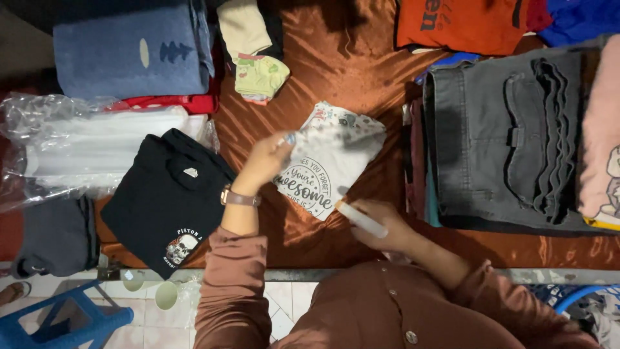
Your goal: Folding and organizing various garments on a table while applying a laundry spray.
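A small white printed garment [332,158] lies on the brown satin cloth [342,64]. My left hand [266,161], with a watch on its wrist, pinches the garment's left edge. My right hand [381,226] sits at the garment's lower right corner and grips a white stick-shaped object [361,220], perhaps a marker or tagging tool. Both hands are blurred.
A folded black shirt [168,203] lies left of my hands, beside clear plastic bags [77,145]. A blue folded garment [132,52] and a small pale one [258,74] lie farther back. Grey trousers [504,136] are stacked at right, an orange shirt [465,22] above. A blue stool [64,320] stands on the floor.
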